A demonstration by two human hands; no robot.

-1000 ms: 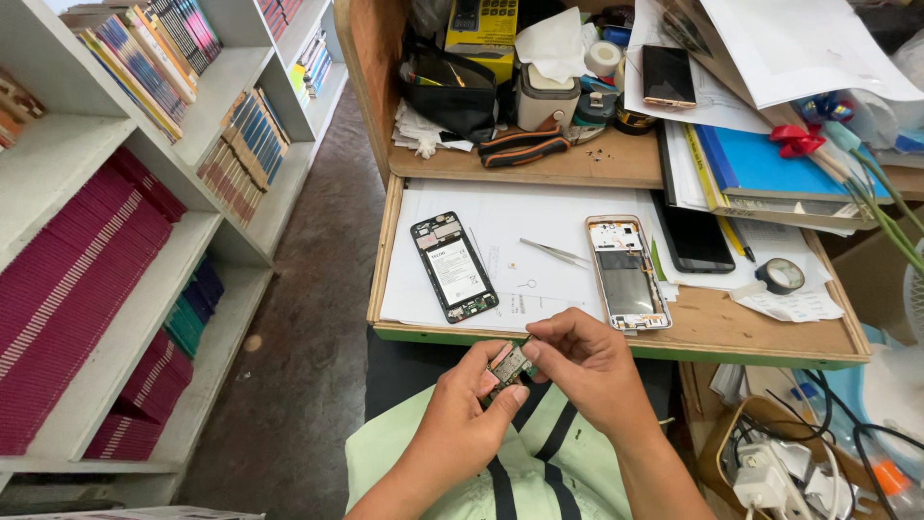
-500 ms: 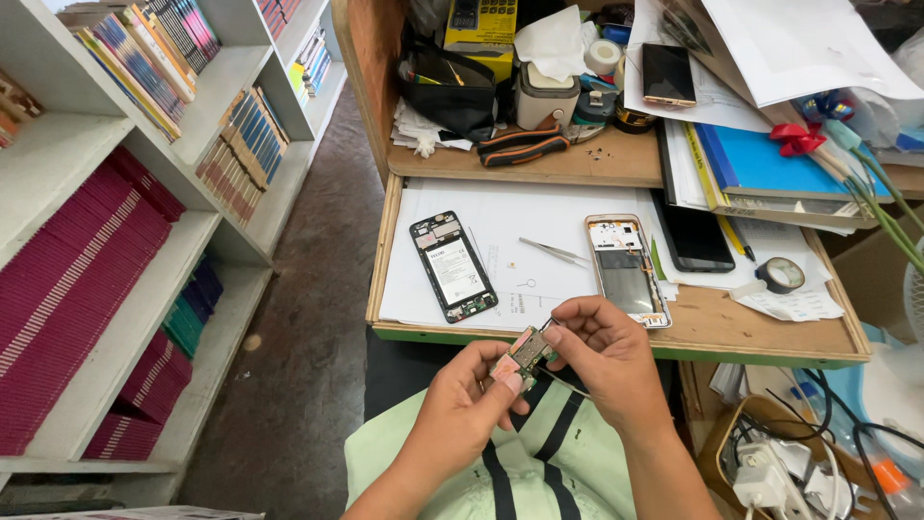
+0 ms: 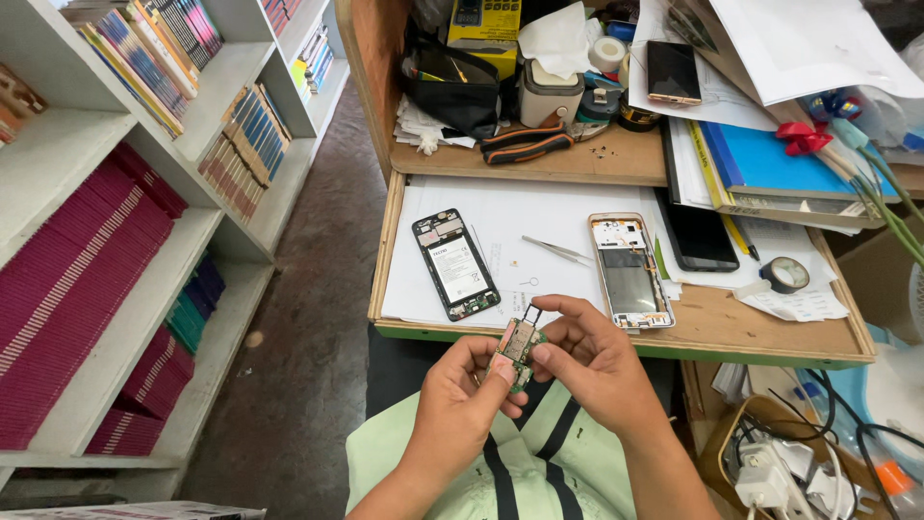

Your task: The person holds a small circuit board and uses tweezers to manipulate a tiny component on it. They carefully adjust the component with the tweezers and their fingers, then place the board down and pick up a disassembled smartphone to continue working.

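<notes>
Hands meet above the lap: left hand (image 3: 462,395) and right hand (image 3: 587,361) both pinch a small circuit board (image 3: 517,349). Two opened phones (image 3: 455,263) (image 3: 630,270) lie stripped on the tray (image 3: 703,323); judging by that, reassembly remains

The little circuit board (image 3: 517,349) looks green with shiny metal bits. The tray (image 3: 616,342) is smooth wood under matt white paper (image 3: 539,217). The tweezers (image 3: 558,250) are shiny metal.
</notes>
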